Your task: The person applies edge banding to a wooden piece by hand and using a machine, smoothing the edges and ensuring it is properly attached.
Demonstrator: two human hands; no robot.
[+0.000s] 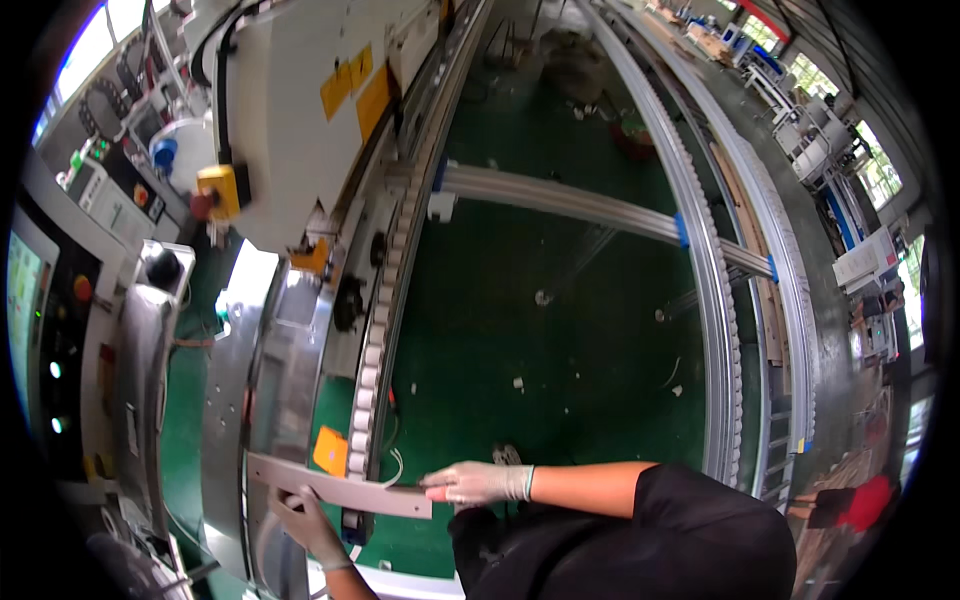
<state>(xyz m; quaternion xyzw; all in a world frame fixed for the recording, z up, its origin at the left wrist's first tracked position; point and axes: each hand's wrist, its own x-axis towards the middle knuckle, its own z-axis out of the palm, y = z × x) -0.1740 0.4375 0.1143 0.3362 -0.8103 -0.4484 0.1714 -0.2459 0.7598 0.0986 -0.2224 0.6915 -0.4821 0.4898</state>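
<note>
A narrow, pale pinkish-grey board (345,490) with small holes near its ends lies across the near end of the roller track. My left hand (303,522), in a thin glove, grips its lower edge toward the left end. My right hand (480,482), gloved in white with a reddish fingertip, is closed at the board's right end. Something thin and dark shows at its fingertips; what it is cannot be made out. A white curved strip (397,466) rises just beyond the board there.
White rollers (363,412) run along a large cream machine (300,110) at the left. A yellow box with a red button (215,195) hangs from it. Metal rails with a crossbar (570,197) stand over the green floor (540,350). A person in red (865,503) is at the far right.
</note>
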